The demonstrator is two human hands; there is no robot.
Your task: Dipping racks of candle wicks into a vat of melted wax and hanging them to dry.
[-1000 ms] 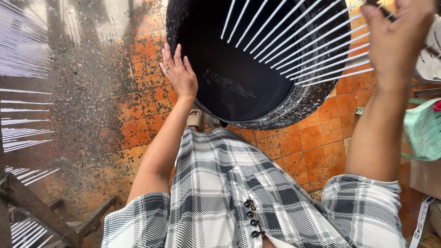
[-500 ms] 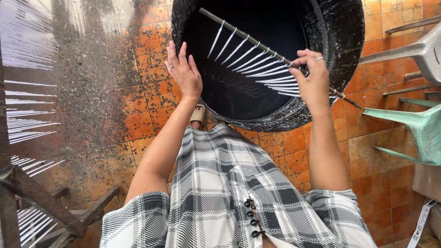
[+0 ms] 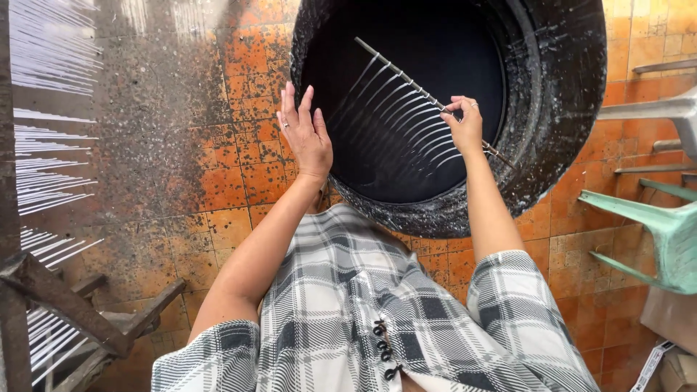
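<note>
1. Far left: rows of white sticks [image 3: 51, 43] fanned out on a dark wooden frame [image 3: 43, 290], more white sticks lower down near the frame's legs.
2. Floor [image 3: 218, 181]: orange tiles, heavily speckled with dark stains, wet-looking grey patch on the left part.
3. My left hand [image 3: 306, 138]: open, fingers spread and straight, palm down, resting at the left rim of the tub [image 3: 566, 94]. Holds nothing. Ring on one finger.
4. Tub: big, round, black, crusted rim, full of dark liquid. Sits on the tiles just ahead of my knees.
5. Rod [image 3: 428, 94]: thin, runs diagonally across the tub, upper-left to lower-right. A row of white sticks hangs off it, slanting down-left toward the liquid; lower ends look dimmer, can't tell if they're submerged.
6. My right hand [image 3: 465, 127]: fingers closed around the rod near its lower-right end, wrist over the tub's interior. Ring visible.
7. Plaid dress [image 3: 348, 312] fills the bottom centre.
8. Right edge: green plastic chair [image 3: 653, 232] and a grey one [image 3: 653, 109] above it, both beside the tub.
</note>
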